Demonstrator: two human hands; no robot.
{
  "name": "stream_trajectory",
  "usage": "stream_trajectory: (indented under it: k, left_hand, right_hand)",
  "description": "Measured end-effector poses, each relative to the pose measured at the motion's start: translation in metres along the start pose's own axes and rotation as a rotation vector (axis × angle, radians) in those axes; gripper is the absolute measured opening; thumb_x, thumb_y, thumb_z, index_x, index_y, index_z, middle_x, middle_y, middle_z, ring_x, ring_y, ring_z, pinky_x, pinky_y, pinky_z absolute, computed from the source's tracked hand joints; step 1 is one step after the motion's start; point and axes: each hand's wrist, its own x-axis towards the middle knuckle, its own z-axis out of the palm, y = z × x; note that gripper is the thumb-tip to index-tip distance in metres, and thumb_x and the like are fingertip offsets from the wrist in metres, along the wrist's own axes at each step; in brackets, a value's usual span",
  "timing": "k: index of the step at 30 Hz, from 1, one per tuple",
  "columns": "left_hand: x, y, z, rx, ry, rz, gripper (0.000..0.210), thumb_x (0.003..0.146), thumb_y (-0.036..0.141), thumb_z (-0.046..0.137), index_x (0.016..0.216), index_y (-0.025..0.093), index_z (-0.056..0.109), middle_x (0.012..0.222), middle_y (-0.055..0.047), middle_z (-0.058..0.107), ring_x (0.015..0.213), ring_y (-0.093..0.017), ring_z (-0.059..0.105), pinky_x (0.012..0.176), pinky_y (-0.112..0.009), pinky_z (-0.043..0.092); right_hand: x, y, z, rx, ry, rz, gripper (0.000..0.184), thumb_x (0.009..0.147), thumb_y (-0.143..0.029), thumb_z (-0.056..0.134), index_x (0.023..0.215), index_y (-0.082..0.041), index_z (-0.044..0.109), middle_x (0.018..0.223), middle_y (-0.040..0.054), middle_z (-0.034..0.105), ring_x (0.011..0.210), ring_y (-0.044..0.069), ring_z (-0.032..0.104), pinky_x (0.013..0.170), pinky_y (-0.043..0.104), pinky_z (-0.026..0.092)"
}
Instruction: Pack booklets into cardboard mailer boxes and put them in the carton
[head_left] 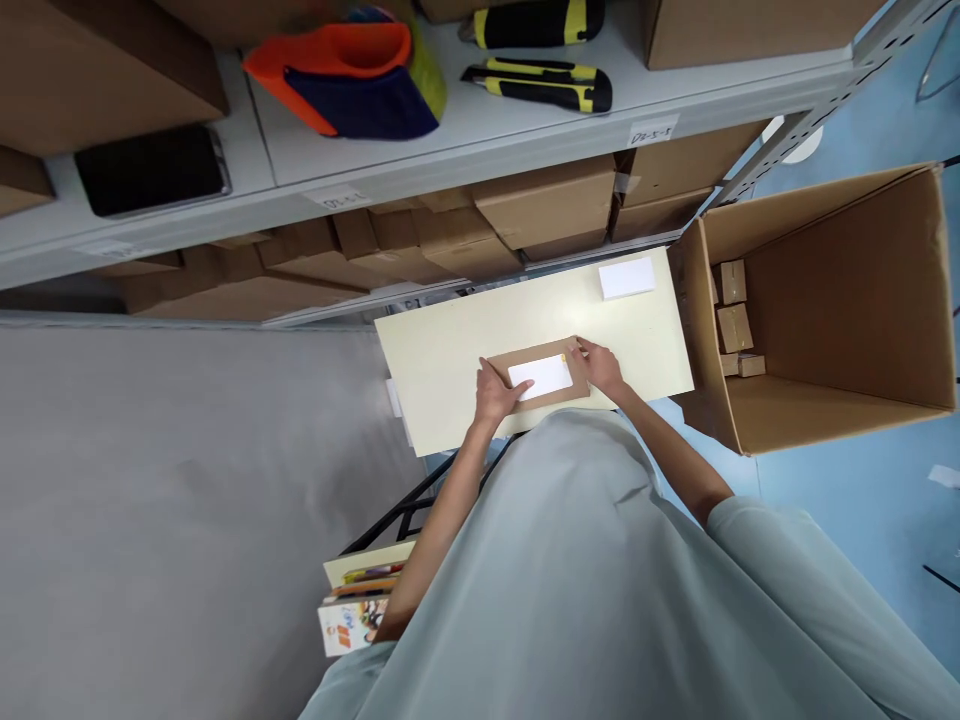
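A flat brown cardboard box [531, 354] lies on a cream tabletop [442, 370], close in front of my body. On its upper face is a white label [541, 375] with a small yellow-orange mark at one corner. My left hand [496, 393] grips the box's left end, thumb lying over the label and fingers along the far edge. At the far right corner, my right hand [598, 366] is closed on the box with bent fingers. A stack of white labels or cards [627, 278] sits farther back on the tabletop, touched by neither hand.
A large open carton [840, 300] with several small boxes [733, 327] stands right of the tabletop. A shelf [465, 130] ahead bears utility knives [551, 85], an orange-and-blue tape dispenser [352, 80] and a phone [154, 170]. Books [356, 622] stand low at left.
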Motion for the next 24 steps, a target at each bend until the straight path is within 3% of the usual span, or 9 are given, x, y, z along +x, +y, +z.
stream_trajectory:
  k: [4, 10, 17, 21, 24]
  left_hand:
    - [0.010, 0.044, -0.003, 0.032, 0.045, 0.068, 0.140, 0.080, 0.067, 0.091, 0.180, 0.010, 0.010, 0.186, -0.031, 0.014, 0.176, -0.047, 0.009, 0.142, -0.060, 0.018]
    - [0.053, 0.132, 0.017, 0.077, -0.010, 0.377, 0.116, 0.093, 0.052, 0.084, 0.180, 0.014, 0.019, 0.187, -0.024, 0.020, 0.177, -0.040, 0.008, 0.144, -0.059, 0.011]
    - [0.113, 0.204, 0.074, 0.040, -0.215, 0.639, 0.079, 0.098, 0.030, 0.074, 0.170, 0.011, 0.047, 0.184, -0.019, 0.034, 0.176, -0.033, 0.020, 0.145, -0.050, 0.019]
    - [0.134, 0.241, 0.118, -0.063, -0.301, 0.640, 0.057, 0.099, 0.023, 0.067, 0.156, 0.018, 0.064, 0.179, -0.013, 0.046, 0.171, -0.032, 0.034, 0.143, -0.051, 0.026]
    - [0.143, 0.265, 0.144, -0.132, -0.302, 0.638, 0.046, 0.100, 0.021, 0.065, 0.146, 0.021, 0.072, 0.171, -0.011, 0.057, 0.166, -0.034, 0.043, 0.140, -0.053, 0.032]
  right_hand:
    - [0.015, 0.018, -0.021, -0.031, 0.090, -0.075, 0.056, 0.115, -0.060, 0.048, 0.148, -0.021, 0.072, 0.142, 0.0161, 0.078, 0.125, 0.032, 0.075, 0.109, 0.047, 0.060]
    - [0.057, 0.051, -0.080, -0.067, 0.318, -0.127, 0.054, 0.114, -0.053, 0.052, 0.141, -0.012, 0.073, 0.146, 0.0234, 0.072, 0.140, 0.038, 0.062, 0.123, 0.056, 0.050]
    - [0.105, 0.081, -0.127, -0.090, 0.428, -0.035, 0.045, 0.110, -0.035, 0.058, 0.146, -0.011, 0.068, 0.160, 0.0249, 0.061, 0.146, 0.040, 0.055, 0.128, 0.059, 0.044]
    - [0.123, 0.094, -0.133, -0.082, 0.393, 0.062, 0.045, 0.109, -0.033, 0.056, 0.146, -0.009, 0.068, 0.148, 0.0265, 0.066, 0.137, 0.039, 0.064, 0.123, 0.056, 0.049]
    - [0.129, 0.102, -0.130, -0.027, 0.387, 0.049, 0.045, 0.111, -0.036, 0.051, 0.145, -0.013, 0.069, 0.140, 0.0232, 0.070, 0.124, 0.036, 0.071, 0.115, 0.054, 0.056]
